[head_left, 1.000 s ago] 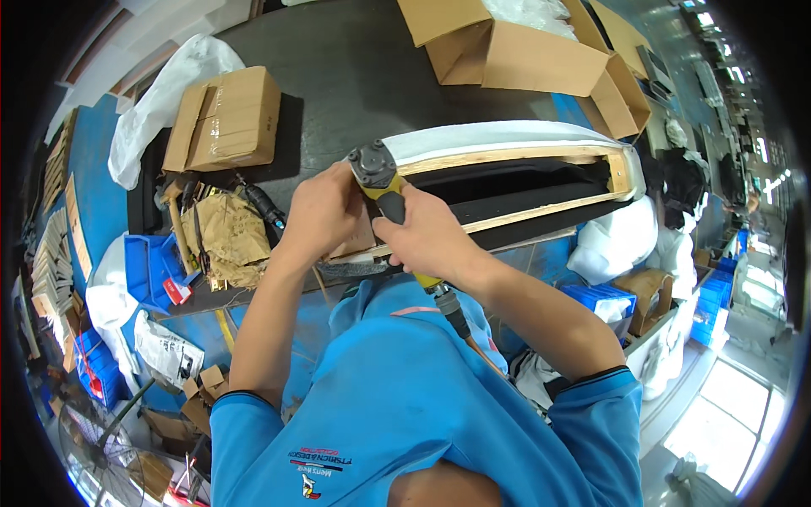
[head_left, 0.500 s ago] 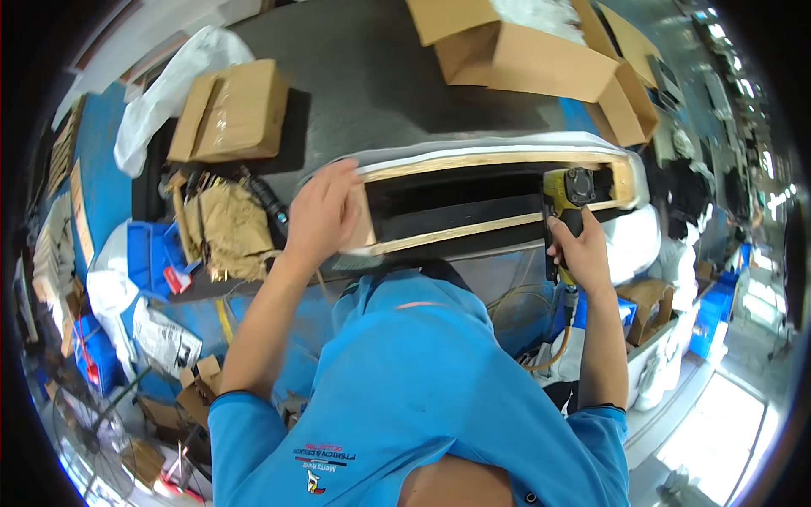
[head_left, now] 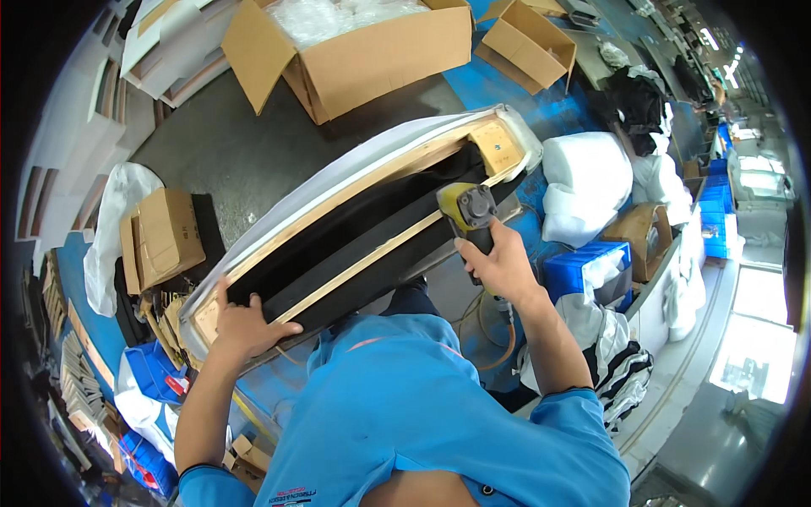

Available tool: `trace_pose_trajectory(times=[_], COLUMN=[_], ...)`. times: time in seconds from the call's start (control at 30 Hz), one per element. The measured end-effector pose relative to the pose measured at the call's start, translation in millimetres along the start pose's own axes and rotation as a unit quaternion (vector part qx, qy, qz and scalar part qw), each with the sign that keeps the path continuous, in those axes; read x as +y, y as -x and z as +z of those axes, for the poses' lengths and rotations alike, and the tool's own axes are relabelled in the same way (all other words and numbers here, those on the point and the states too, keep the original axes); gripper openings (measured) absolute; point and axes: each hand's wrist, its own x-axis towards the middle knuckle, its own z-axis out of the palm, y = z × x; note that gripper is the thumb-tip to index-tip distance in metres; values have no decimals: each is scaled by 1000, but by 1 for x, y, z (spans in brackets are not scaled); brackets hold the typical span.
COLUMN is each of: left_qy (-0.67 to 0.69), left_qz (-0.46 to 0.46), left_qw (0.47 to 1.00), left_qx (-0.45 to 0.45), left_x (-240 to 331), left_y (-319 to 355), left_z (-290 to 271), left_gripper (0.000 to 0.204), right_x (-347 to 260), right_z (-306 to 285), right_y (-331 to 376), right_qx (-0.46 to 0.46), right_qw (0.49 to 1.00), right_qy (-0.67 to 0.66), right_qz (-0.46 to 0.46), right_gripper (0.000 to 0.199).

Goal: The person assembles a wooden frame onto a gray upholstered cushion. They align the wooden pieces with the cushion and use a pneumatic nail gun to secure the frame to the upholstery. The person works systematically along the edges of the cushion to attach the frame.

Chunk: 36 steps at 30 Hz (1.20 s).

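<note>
A long wooden frame (head_left: 498,150) lies tilted in front of me, its far right end raised in the view, with white padding (head_left: 338,162) round its outer side. Black fabric (head_left: 325,253) lines its inside and hangs over the near rail. My left hand (head_left: 245,328) rests on the frame's left end, fingers spread over the wood and fabric. In my right hand (head_left: 504,264) is a yellow and black air staple gun (head_left: 467,205), gripped by its handle. Its head is over the near rail, close to the right end; whether its nose touches the wood is hidden. An air hose (head_left: 510,334) trails from the handle.
A large open carton (head_left: 384,68) holding clear plastic wrap stands beyond the frame, with a smaller open carton (head_left: 528,46) to its right. Left is a closed carton (head_left: 162,238). White foam rolls (head_left: 587,182) and a blue bin (head_left: 587,275) stand at right.
The frame has turned so its right end points away from me. My left hand has moved down and left with the frame's end; the staple gun has shifted left along the near rail.
</note>
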Motion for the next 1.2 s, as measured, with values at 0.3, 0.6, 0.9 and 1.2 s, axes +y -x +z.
trace_pose_trajectory(times=[0.3,0.6,0.9,1.2], left_qy=[82,167,171,12], left_qz=[88,89,209,193], left_qw=[982,975,958,897], left_qx=[148,120,98,398], left_x=[114,315,306,287], left_y=[-49,-172,-197,-188], left_z=[-121,-199,-189,-168], left_gripper=[34,34,31,14], right_x=[71,68,95,114], right_z=[-98,-113,-113,-157], right_y=[-50,-57,-67,-57], right_qx=[22,-1,-12,-27], right_qw=[980,983,991,957], right_qy=[-195,-183,-136,-290], right_qz=[20,21,-6,-13], right_gripper=[25,27,22,24])
